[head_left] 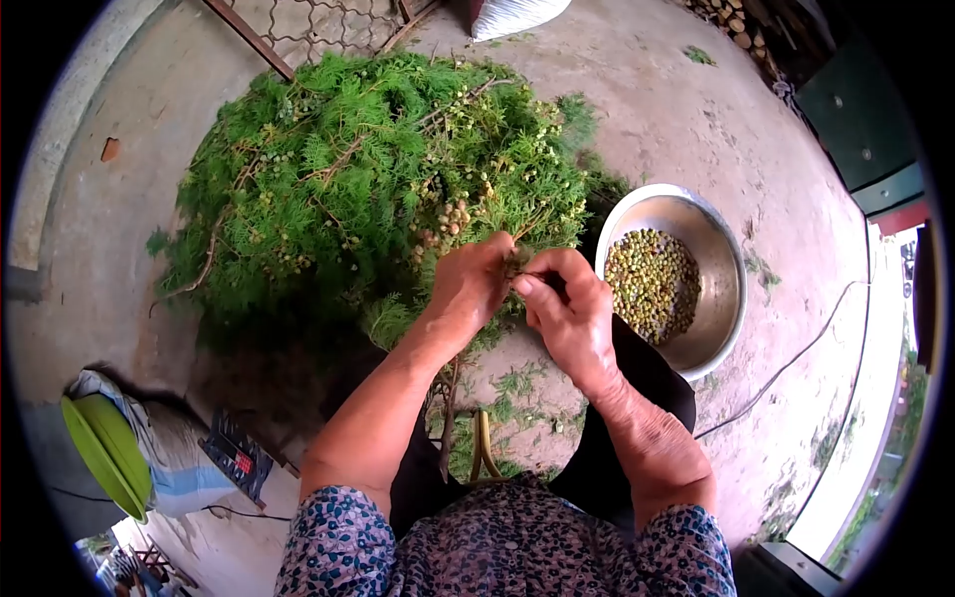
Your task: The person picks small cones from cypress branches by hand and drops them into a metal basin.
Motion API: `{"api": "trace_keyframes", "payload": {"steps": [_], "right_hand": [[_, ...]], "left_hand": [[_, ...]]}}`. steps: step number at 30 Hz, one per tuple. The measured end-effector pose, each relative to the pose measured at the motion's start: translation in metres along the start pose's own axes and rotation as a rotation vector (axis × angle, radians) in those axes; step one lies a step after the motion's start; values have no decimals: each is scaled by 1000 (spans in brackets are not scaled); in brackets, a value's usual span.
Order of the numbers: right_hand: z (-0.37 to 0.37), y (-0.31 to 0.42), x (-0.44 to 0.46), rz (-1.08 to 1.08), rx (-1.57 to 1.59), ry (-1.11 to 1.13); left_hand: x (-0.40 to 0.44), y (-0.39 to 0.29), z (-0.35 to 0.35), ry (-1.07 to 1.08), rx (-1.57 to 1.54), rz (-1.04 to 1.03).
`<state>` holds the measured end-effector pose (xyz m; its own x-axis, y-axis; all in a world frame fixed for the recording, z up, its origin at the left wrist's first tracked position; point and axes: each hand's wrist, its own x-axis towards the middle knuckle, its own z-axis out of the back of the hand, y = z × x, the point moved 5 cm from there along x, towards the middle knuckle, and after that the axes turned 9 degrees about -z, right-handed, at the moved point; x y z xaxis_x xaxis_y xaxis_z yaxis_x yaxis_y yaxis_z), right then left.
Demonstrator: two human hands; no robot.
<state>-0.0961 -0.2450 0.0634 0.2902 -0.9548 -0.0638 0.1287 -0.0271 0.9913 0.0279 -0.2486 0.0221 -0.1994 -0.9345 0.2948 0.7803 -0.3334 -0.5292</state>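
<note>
Both hands meet just in front of the pile of green branches [348,169], near its lower right edge. My left hand [473,279] is closed on a green sprig [516,261]. Thumb and fingers of my right hand [567,301] pinch at the same sprig from the right; what exactly lies between them is too small to tell. Clusters of small round seed pods [446,221] show on the branches behind my left hand. To the right of my right hand stands a metal basin [718,298], part filled with green and brown seed pods [652,284].
A green basin [104,453] and a bag [184,463] lie at the lower left. A white sack [517,15] stands at the top, stacked firewood [731,20] at the upper right. A thin cable [786,373] runs along the floor at the right.
</note>
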Motion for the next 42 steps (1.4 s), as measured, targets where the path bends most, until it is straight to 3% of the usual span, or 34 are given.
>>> {"api": "trace_keyframes", "payload": {"steps": [2,4,7,8,10,14,18,21,24,27,28,30,32,34,36,40,42], "right_hand": [[9,29,-13,205,207,42],[25,22,-3,37,236,43],[26,1,14,-233,556,88],[26,-3,16,-270,545,91],[22,1,17,-205,190,89],[11,8,22,273,-358,80],[6,15,15,272,-428,72],[2,12,12,316,-410,77],[-1,17,3,397,-459,-70],[2,42,-14,475,-290,-73],[5,43,-16,394,-152,3],[12,28,-8,-35,-9,65],[14,-6,7,-378,418,131],[14,-15,16,-388,495,145],[9,-14,16,-429,366,154],[-4,-19,15,-134,1,126],[-7,-12,14,-32,-159,76]], "left_hand": [[-1,27,-12,228,124,282],[-1,17,0,15,174,147],[-3,6,3,-55,60,125],[-3,4,0,-57,54,125],[-2,-1,-5,-45,86,72],[-3,0,-9,-10,84,131],[-1,-4,3,-81,17,77],[-2,0,1,9,-22,169],[-2,0,0,-19,-54,155],[-1,14,-6,38,-16,135],[-5,23,-9,32,-42,199],[-2,17,5,7,-208,420],[-7,27,-5,-51,59,198],[-8,22,-3,-56,8,149],[-5,17,1,-59,21,157],[-5,6,6,-70,59,69],[-4,-3,9,-68,46,122]]}}
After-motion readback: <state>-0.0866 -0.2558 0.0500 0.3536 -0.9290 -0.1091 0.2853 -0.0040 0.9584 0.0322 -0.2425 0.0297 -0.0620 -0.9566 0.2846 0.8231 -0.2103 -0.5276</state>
